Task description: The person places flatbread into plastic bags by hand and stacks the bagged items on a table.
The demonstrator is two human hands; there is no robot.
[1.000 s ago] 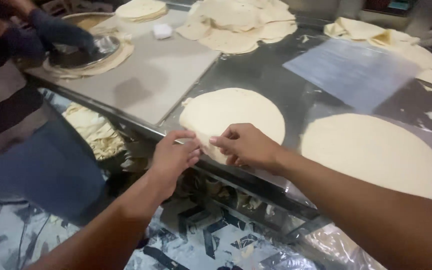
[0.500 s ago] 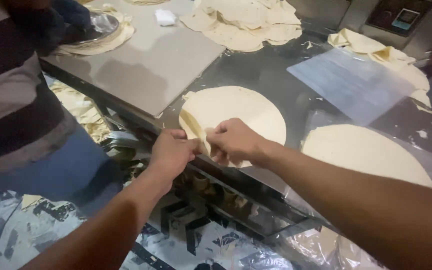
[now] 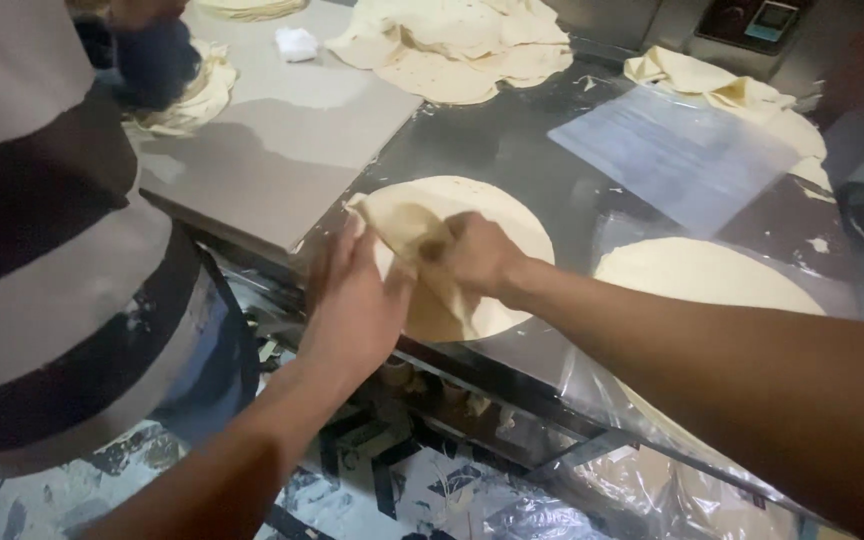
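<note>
A round, pale sheet of thin dough [image 3: 492, 215] lies on the steel counter [image 3: 512, 150] near its front edge. My left hand [image 3: 352, 300] and my right hand [image 3: 472, 258] both pinch its near left edge, which is lifted and folded over toward the middle. A second round sheet [image 3: 702, 278] lies to the right, partly under my right forearm.
A person in a striped shirt [image 3: 42, 250] stands close at the left, a gloved hand [image 3: 152, 60] over a dough stack. A flat beige board [image 3: 272, 150] sits left of my sheet. Loose dough pieces [image 3: 462, 45], a clear plastic sheet [image 3: 672, 150] and folded dough [image 3: 722, 90] lie behind.
My hands have lifted the sheet's near left edge and folded it over. The view has shifted nearer to the counter and toward the person on the left.
</note>
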